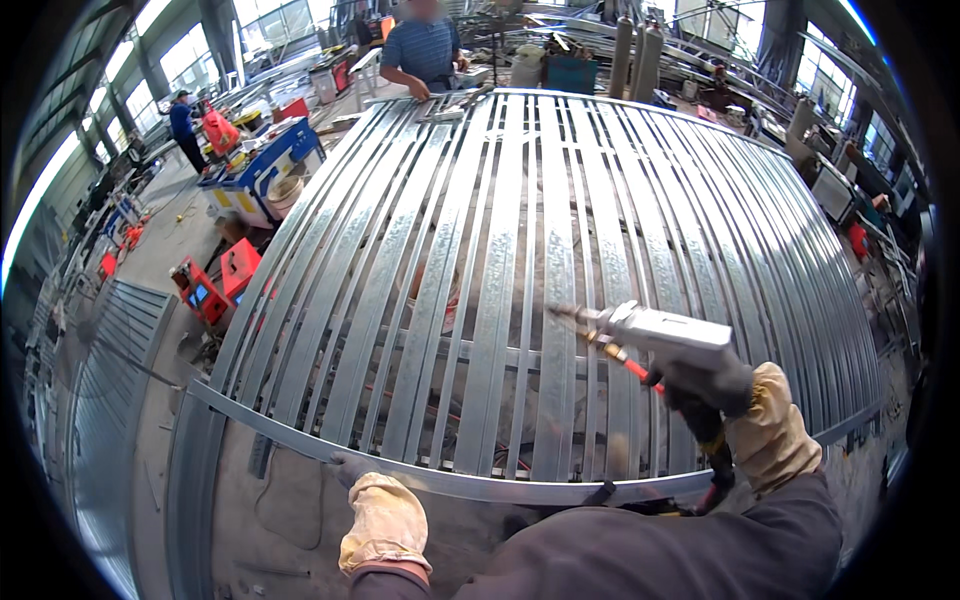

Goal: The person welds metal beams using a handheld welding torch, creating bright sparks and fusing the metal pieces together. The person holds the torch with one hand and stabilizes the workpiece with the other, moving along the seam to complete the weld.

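Note:
My right hand [708,380], in a dark glove with a tan cuff, is closed round a handheld welding gun [665,327]. The gun has a silver body, a pointed nozzle aimed left and a red-and-brass wire guide beneath. It is held above a large frame of galvanized steel slats [490,370], its tip apart from the metal. My left hand [354,467], in a grey glove with a pale cuff, is closed at the near rail [440,478] of the frame. Its fingertips are partly hidden there.
Across the frame, a person in a blue shirt [420,52] has a hand by a small metal piece [455,106] on the far end. Red machines [238,268] and a blue-and-white bench [262,172] stand left. Another slatted panel [115,400] lies at far left. Gas cylinders [647,62] stand behind.

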Demonstrator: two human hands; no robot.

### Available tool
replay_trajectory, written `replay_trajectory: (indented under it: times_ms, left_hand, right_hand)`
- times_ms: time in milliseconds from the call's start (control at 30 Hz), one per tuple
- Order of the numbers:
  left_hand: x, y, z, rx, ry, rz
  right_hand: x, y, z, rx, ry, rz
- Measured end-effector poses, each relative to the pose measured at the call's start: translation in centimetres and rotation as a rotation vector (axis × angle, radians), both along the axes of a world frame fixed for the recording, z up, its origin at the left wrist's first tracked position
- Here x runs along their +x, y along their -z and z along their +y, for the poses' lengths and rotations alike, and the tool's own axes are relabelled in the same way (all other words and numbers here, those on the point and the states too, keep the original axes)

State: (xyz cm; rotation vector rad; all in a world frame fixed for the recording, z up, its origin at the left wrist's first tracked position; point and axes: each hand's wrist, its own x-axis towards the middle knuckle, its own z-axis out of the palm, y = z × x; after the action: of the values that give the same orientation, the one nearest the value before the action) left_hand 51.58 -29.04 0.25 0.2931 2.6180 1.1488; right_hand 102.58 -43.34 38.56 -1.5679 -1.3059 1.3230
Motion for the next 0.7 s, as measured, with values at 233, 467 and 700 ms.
replay_trajectory:
  times_ms: [233,467,700]
  left_hand:
    - [-0.7,-1.1,-0.1,0.121,0.006,-0.108]
    - [0.5,-2.7,-1.1,0.198,0.063,-0.137]
    - [-1.4,-0.9,-3.5,0.015,0.259,-0.342]
  right_hand:
    - [0.8,-5.1,-12.0,0.537,0.473,-0.094]
    - [4.0,-13.2,-21.1,0.866,0.85,-0.193]
    - [6.1,-20.3,-25.9,1.09,0.842,-0.571]
